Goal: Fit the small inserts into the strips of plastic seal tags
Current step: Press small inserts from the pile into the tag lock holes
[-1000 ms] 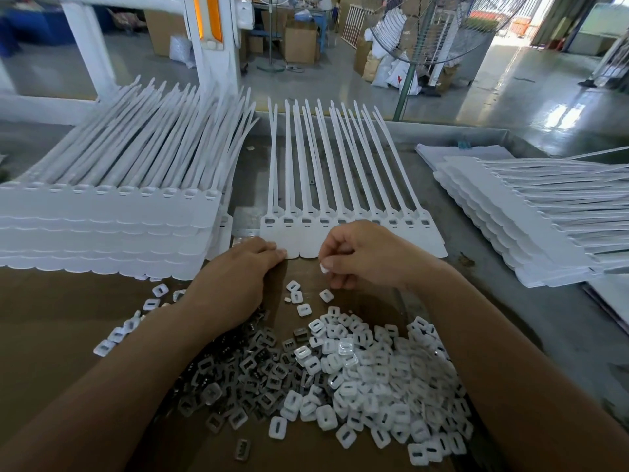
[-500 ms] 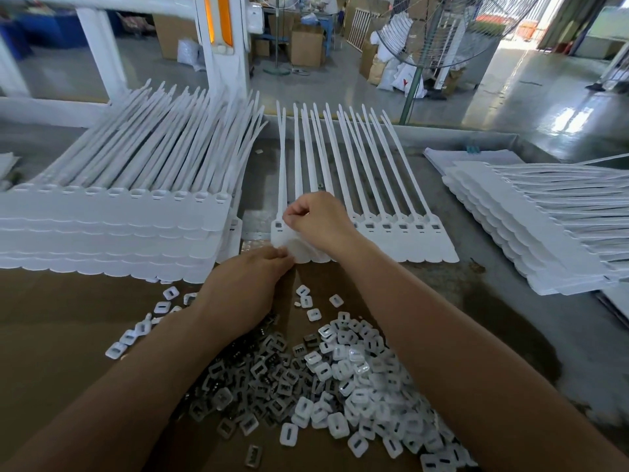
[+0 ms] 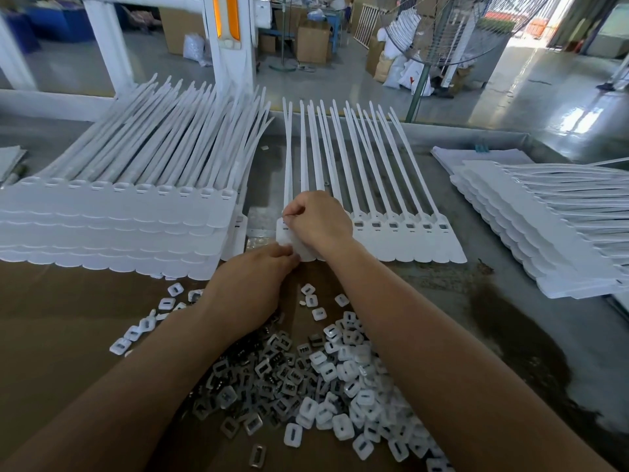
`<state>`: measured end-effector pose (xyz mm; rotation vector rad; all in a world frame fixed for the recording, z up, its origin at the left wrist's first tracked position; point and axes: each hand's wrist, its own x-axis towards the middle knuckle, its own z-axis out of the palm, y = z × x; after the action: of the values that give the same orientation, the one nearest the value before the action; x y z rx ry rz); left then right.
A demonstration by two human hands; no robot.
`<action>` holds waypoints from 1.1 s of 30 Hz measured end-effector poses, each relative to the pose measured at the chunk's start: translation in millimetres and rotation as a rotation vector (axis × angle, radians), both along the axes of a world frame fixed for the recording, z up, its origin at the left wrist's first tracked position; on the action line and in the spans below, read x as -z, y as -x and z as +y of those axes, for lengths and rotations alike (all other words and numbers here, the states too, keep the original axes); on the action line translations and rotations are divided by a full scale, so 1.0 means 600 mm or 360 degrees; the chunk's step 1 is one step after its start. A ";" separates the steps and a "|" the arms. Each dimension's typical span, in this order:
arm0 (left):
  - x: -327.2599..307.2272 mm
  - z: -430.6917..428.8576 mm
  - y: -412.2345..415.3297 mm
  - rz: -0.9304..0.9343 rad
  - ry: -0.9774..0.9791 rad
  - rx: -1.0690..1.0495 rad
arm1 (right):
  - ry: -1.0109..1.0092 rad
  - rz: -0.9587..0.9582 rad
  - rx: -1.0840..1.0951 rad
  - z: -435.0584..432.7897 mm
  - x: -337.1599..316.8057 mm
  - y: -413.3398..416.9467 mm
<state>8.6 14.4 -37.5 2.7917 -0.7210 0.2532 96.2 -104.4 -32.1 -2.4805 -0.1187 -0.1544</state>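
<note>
A strip of white plastic seal tags (image 3: 401, 233) lies flat in the middle of the table, tails pointing away from me. My right hand (image 3: 320, 223) rests on the strip's left end, fingertips pinched over the leftmost tag head; what they pinch is too small to make out. My left hand (image 3: 252, 287) lies just below, fingers pressing the strip's near left edge. A heap of small inserts (image 3: 326, 376), white ones and grey metal ones, covers the brown cardboard (image 3: 51, 335) between my forearms.
A tall stack of tag strips (image 3: 119, 219) stands at the left. Another fanned stack (image 3: 544, 226) lies at the right. Beyond the table's far edge are a white machine frame (image 3: 231, 46), a standing fan (image 3: 442, 28) and cardboard boxes on the floor.
My right hand has gone from near the insert heap up onto the strip's left end. My left hand has stayed at the strip's near edge.
</note>
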 end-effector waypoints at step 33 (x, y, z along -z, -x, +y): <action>0.002 -0.001 -0.008 0.0067 0.0044 -0.0052 | 0.0074 0.0422 -0.0467 -0.038 -0.085 0.044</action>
<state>13.6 13.7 -38.8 2.7760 -0.6579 0.2083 69.6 -126.9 19.1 -2.4703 -0.3731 0.3027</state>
